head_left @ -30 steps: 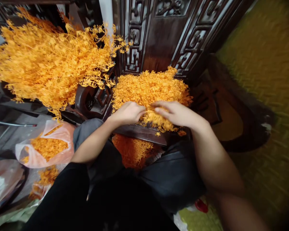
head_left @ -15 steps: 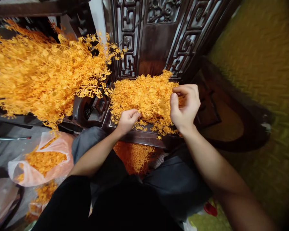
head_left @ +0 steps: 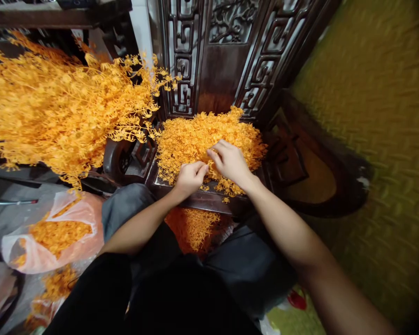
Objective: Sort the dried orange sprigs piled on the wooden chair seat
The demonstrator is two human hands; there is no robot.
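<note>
A heap of small orange artificial flower sprigs covers the dark wooden seat in front of me. Over its front edge, my left hand is closed, thumb pressed to the fingers; a small orange bit shows at the fingertips, too little to make out fully. My right hand hovers close beside it, above the heap, with its fingers bent and the thumb apart from them. Nothing shows clearly in the right hand, and its fingertips are partly hidden against the orange pieces.
A big bundle of orange stems lies to the left, reaching past the chair's armrest. Below it stands a plastic bag with orange pieces inside. More orange pieces are between my knees. The carved chair back rises ahead.
My right hand has moved left and inward from the heap's right side to beside my left hand. The left hand stays nearly in place. The view has shifted slightly.
</note>
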